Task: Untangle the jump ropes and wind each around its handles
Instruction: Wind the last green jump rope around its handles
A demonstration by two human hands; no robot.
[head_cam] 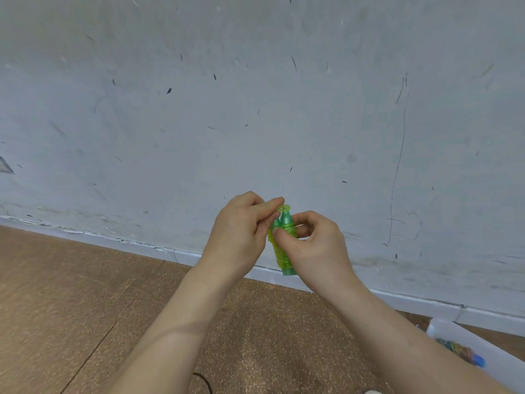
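A green jump rope point(285, 245) is held up in front of the wall, its two translucent green handles side by side with yellow-green cord wound around them. My right hand point(315, 245) grips the handles from the right, thumb pressed on the coils. My left hand point(241, 231) pinches a small loop of the cord at the top of the handles. The handles' lower ends stick out below my hands.
A scuffed pale wall point(255, 109) with a white baseboard point(426, 305) stands ahead above a brown cork floor point(85, 294). A white bin point(488, 354) with colourful items sits at the lower right. A thin black cord point(204, 381) lies near the bottom edge.
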